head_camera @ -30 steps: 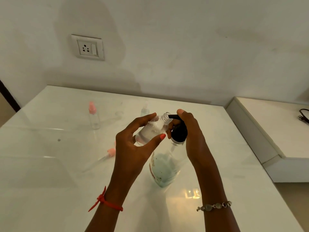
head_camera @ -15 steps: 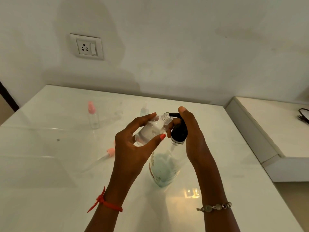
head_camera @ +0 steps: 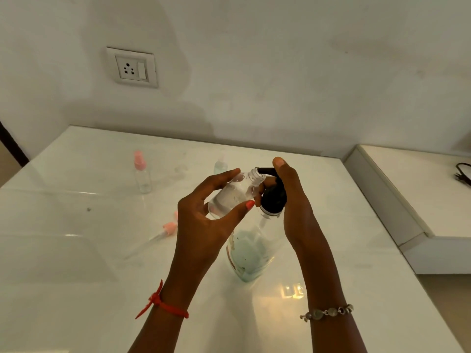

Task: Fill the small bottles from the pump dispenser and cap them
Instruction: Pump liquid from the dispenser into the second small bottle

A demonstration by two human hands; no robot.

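My left hand (head_camera: 204,225) grips a small clear bottle (head_camera: 230,196), tilted with its open threaded neck against the black spout. My right hand (head_camera: 293,200) wraps the black pump head (head_camera: 274,197) of the clear dispenser bottle (head_camera: 248,256), which stands on the table with pale blue liquid in its base; the index finger lies on top of the pump. A small bottle with a pink cap (head_camera: 141,171) stands at the back left. A pink spray cap with its tube (head_camera: 163,231) lies on the table left of my left hand.
The white glossy table (head_camera: 76,276) meets a wall with a socket (head_camera: 132,67). Another small clear bottle (head_camera: 220,165) stands behind my hands. A lower white ledge (head_camera: 413,205) with a black cable (head_camera: 462,171) lies to the right.
Both hands keep their grip in the same place; the pump head and my right index finger have risen slightly.
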